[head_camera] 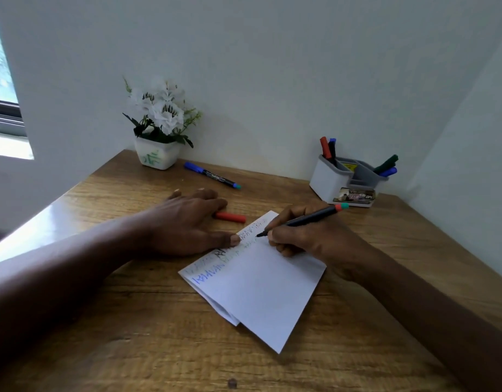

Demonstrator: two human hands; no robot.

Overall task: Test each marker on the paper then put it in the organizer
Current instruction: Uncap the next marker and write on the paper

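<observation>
A folded white paper [261,290] lies on the wooden table, with coloured writing along its upper left edge. My right hand [309,236] grips an uncapped black marker [309,218] with a red and teal end, its tip touching the paper near the top corner. My left hand [187,222] lies flat, fingers spread, thumb pressing the paper's left edge. A red cap [231,217] rests beside my left fingers. A blue-capped marker [211,175] lies farther back. The white and grey organizer [329,179] at the back right holds several markers.
A white pot of artificial white flowers [157,154] stands at the table's back left corner. Walls close off the back and right side. A window [3,89] is at the far left. The table's left edge [60,210] runs diagonally.
</observation>
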